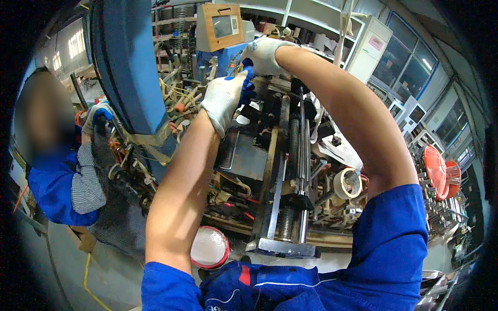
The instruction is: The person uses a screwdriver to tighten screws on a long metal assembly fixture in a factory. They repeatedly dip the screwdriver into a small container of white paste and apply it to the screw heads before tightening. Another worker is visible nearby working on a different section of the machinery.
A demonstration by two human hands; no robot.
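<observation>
Both my arms reach far forward over a dark metal machine [249, 160] with a threaded rod and long rails. My left hand [228, 96], in a white knit glove with blue-coated fingers, is bent closed at the machine's far part. Just beyond it, my right hand [263, 55] wears a similar glove, its back turned up and its fingers curled down. The two hands nearly meet. Whatever their fingers grip is hidden by the gloves and too small to make out.
A blue machine column [127, 67] rises on the left, with a co-worker's gloved hand [98, 114] beyond it. Behind my hands stands a control box [220, 27] with a screen. A tape roll [340, 184] lies right; a red-rimmed bucket [209, 248] stands below. Red baskets [436, 171] are far right.
</observation>
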